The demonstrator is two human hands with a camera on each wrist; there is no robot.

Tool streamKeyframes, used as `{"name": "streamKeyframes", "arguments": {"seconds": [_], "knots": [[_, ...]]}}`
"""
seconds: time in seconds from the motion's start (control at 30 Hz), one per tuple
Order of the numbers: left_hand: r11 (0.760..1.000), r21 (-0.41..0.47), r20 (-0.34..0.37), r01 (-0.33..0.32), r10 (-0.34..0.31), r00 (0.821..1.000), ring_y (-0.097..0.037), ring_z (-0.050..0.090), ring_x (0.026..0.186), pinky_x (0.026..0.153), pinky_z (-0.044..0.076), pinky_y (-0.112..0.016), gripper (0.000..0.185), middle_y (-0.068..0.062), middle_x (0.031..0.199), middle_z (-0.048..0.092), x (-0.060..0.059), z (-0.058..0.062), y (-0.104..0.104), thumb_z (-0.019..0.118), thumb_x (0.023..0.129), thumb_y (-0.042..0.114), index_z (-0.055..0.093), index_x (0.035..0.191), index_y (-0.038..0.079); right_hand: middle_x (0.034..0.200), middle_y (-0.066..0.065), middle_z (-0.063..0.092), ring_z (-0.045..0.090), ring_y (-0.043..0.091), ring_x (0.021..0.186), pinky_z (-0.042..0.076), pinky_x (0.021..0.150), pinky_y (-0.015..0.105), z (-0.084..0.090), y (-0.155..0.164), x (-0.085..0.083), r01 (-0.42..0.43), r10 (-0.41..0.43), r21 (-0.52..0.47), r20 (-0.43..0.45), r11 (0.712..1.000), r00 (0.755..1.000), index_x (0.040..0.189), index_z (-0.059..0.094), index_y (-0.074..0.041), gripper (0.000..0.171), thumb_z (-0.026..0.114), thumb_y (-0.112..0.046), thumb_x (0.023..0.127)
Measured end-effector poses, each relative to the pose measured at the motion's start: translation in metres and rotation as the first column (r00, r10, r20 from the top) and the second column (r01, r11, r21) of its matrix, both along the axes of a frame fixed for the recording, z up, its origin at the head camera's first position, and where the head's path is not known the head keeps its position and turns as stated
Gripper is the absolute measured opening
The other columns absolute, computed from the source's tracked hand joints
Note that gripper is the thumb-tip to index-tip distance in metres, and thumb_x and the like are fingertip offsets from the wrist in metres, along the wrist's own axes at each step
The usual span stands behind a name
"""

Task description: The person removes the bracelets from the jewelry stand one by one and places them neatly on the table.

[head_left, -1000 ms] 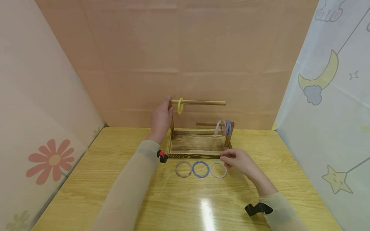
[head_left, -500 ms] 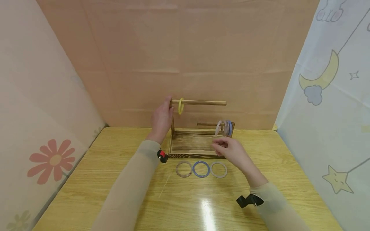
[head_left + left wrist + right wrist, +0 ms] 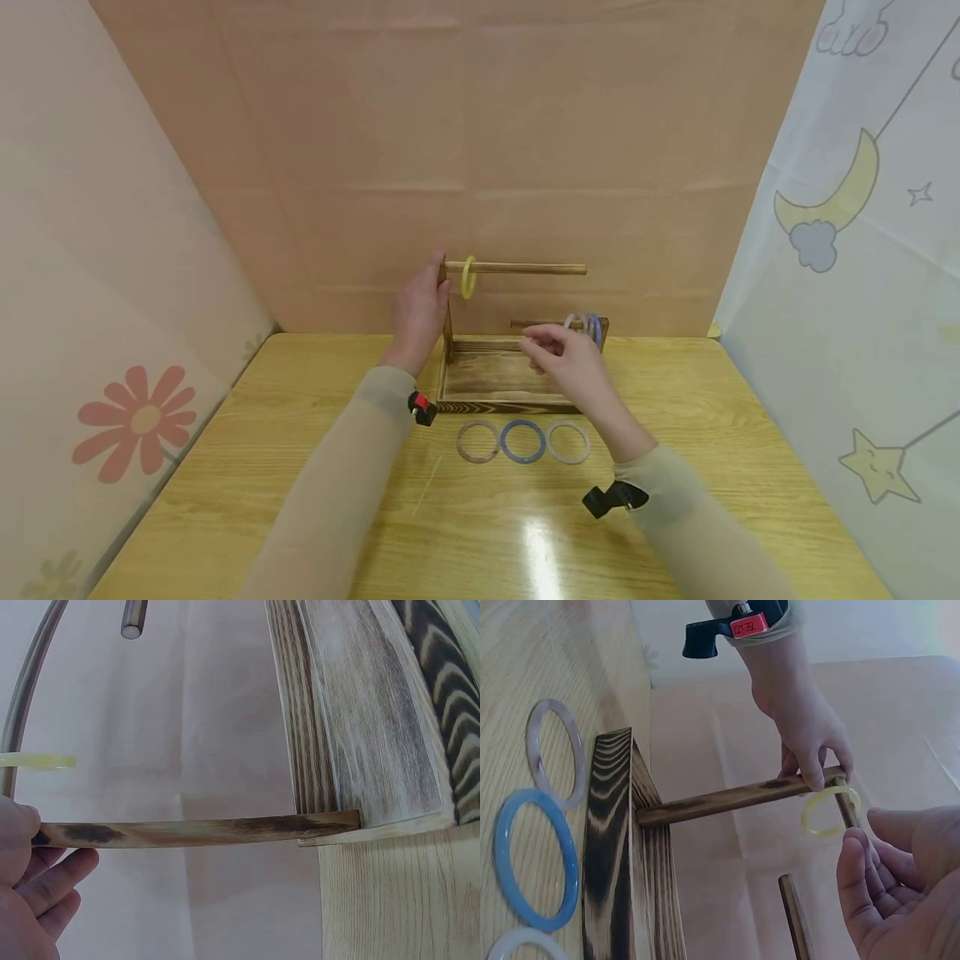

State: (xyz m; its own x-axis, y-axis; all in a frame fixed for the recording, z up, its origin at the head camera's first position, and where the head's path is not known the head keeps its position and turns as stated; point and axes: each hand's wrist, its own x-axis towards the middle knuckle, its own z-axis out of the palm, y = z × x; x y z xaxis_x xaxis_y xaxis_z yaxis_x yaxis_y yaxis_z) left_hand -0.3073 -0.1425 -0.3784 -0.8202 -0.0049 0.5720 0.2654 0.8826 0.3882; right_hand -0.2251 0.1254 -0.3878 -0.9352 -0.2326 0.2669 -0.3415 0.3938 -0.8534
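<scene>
A dark wooden stand (image 3: 510, 375) has a tray base, a tall left post and two rods. My left hand (image 3: 418, 312) grips the tall post (image 3: 195, 831) near its top, beside a yellow ring (image 3: 468, 277) that hangs on the upper rod. My right hand (image 3: 558, 354) hovers over the tray with relaxed fingers (image 3: 859, 877) and holds nothing. It is close to the free end of the lower rod (image 3: 795, 915). Pale and blue rings (image 3: 587, 325) hang on that rod, partly hidden by the hand.
Three rings lie in a row on the table in front of the stand: a pinkish one (image 3: 477, 441), a blue one (image 3: 522, 441) and a whitish one (image 3: 567, 442). Fabric walls close in the yellow wooden table (image 3: 300, 500) on three sides.
My right hand has left the whitish ring on the table and risen up and left, over the tray toward the lower rod. The left hand has stayed on the post.
</scene>
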Motion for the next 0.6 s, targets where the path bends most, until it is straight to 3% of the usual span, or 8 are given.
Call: {"name": "streamKeyframes", "arguments": {"seconds": [0.33,0.6], "knots": [[1.0,-0.005,0.012,-0.001,0.001,1.0,-0.032,0.073,0.087,0.074,0.06,-0.05,0.047,-0.012,0.118,0.078,0.001,0.0,0.0,0.066,0.114,0.02,0.05,0.158,0.015,0.105,0.005,0.077,0.073,0.023,0.083,0.059,0.072,0.033,0.011,-0.026,-0.015,0.017,-0.019,-0.065,-0.038,0.998,0.999,0.131,0.079,-0.009,0.031,0.078,-0.029,0.107],[1.0,-0.005,-0.004,0.011,-0.011,1.0,-0.033,0.074,0.086,0.074,0.06,-0.05,0.047,-0.012,0.116,0.078,0.001,-0.001,0.0,0.065,0.114,0.021,0.051,0.158,0.013,0.108,0.006,0.077,0.074,0.025,0.086,0.06,0.075,0.039,0.023,-0.045,-0.03,0.011,-0.014,-0.099,-0.025,0.995,1.0,0.13,0.079,-0.011,0.029,0.077,-0.029,0.108]]}}
